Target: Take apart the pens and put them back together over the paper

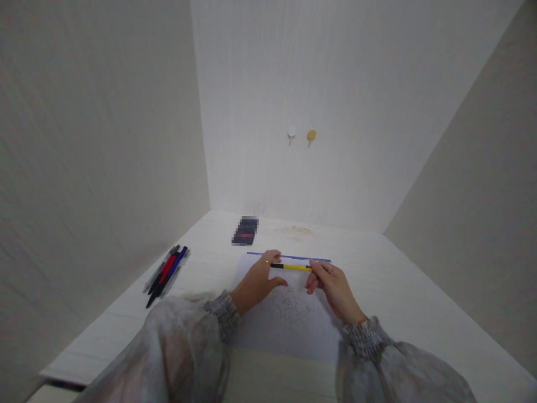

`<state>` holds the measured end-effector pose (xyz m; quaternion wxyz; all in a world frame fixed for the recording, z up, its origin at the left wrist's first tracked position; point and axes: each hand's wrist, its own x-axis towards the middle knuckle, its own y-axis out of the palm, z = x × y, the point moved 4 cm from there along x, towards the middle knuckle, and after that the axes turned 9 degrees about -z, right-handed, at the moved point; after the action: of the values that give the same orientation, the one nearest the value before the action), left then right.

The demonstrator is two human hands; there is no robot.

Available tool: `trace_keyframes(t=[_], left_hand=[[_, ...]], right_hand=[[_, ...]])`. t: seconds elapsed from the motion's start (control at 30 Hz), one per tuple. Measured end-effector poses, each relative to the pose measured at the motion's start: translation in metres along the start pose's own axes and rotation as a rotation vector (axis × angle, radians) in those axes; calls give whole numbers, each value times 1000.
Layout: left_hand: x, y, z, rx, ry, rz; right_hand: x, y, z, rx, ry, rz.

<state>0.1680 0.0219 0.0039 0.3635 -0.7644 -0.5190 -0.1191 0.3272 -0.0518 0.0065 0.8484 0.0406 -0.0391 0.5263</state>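
Observation:
Both my hands hold a yellow pencil (pixel 293 267) with a black end, level above a white sheet of paper (pixel 289 319) with faint line drawing. My left hand (pixel 258 282) pinches the black end between thumb and finger; a ring shows on one finger. My right hand (pixel 331 285) pinches the other end. The paper lies flat on the white desk (pixel 419 302), its far edge bordered in blue.
Several pens, red, blue and black, lie together at the left (pixel 166 268). A dark blurred object (pixel 245 230) sits near the back. White walls close in on three sides; two small hooks (pixel 301 135) are on the back wall.

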Motion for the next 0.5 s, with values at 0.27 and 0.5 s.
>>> trace_keyframes(t=[0.27,0.5], left_hand=[[6,-12,20,123,17,5],[7,-11,21,33,-75,38]], right_hand=[[7,-17,1,-2,-56,-104],[6,-13,0,-4,-45,-58]])
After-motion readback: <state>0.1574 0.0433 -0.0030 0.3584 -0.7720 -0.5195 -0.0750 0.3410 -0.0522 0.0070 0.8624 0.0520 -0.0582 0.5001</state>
